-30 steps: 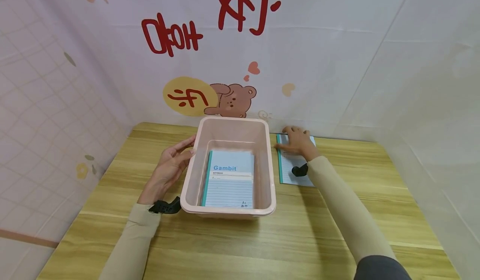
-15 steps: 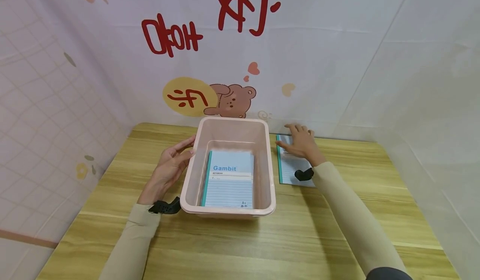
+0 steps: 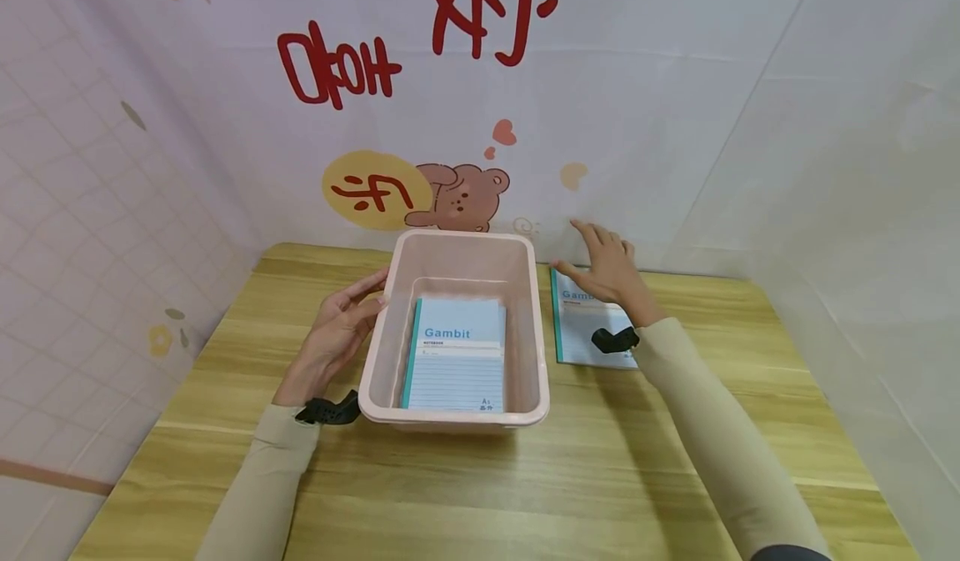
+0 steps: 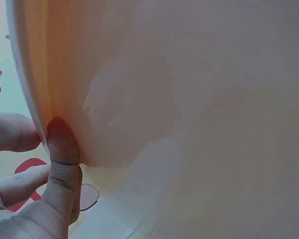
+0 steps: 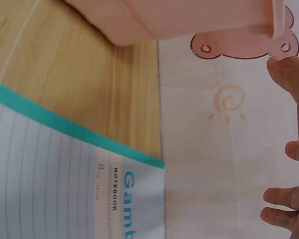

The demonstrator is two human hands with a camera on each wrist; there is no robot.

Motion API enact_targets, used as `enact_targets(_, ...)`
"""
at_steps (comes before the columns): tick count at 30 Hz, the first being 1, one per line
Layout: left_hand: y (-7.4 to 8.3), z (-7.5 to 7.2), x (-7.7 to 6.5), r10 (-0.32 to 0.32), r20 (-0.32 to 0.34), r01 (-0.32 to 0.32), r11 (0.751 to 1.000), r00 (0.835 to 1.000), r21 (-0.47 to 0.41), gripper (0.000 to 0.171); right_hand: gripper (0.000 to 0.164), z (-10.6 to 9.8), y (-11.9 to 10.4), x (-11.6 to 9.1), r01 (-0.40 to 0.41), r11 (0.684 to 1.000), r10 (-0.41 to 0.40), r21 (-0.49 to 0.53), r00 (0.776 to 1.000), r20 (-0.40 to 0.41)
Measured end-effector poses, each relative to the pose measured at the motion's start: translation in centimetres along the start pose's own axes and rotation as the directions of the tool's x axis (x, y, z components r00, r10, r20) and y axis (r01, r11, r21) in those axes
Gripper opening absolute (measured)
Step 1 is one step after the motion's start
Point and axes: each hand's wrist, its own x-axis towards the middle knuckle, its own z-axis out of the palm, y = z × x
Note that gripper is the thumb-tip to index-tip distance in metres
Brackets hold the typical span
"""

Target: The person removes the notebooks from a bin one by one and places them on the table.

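Observation:
A pale pink plastic tub point(image 3: 378, 353) stands mid-table in the head view, with Gambit notebooks point(image 3: 457, 369) lying in it, the top one light blue with a green spine. My left hand point(image 3: 341, 332) holds the tub's left rim; in the left wrist view the thumb point(image 4: 64, 149) lies against the wall by the rim, fingers on the other side. To the right of the tub, another Gambit notebook point(image 3: 588, 340) lies flat near the table's back edge. Above its top end is my right hand point(image 3: 611, 273), fingers spread and holding nothing. In the right wrist view that notebook point(image 5: 50, 169) shows apart from the fingers.
The wooden table point(image 3: 465, 494) ends at the back against a white printed cloth point(image 3: 637, 111) with red characters and a bear. Pale cloth walls rise on both sides. Dark wrist straps point(image 3: 330, 409) sit on both arms.
My right hand has lifted off the right notebook and moved up and slightly right, uncovering the cover's print. The left hand and the tub stay put; the head view shifts slightly.

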Motion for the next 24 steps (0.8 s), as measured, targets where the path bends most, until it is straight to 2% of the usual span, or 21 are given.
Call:
enact_targets(9, 0.2, -0.1, 0.0, 0.003, -0.004, -0.003, 1.0, 1.0, -0.009, 0.06, 0.089, -2.6, -1.9, 0.3, 0.023, 0.999, -0.021, 0.033, 0.999, -0.039)
enact_targets(18, 0.2, 0.1, 0.0, 0.008, 0.006, -0.008, 1.0, 1.0, -0.027, 0.06, 0.09, -4.7, -4.6, 0.4, 0.079, 0.997, -0.079, 0.006, 0.994, -0.075)
enact_targets(24, 0.1, 0.1, -0.1, -0.005, -0.008, 0.005, 1.0, 1.0, -0.001, 0.06, 0.093, -5.3, -7.0, 0.5, 0.083, 0.996, -0.084, -0.019, 0.995, -0.052)
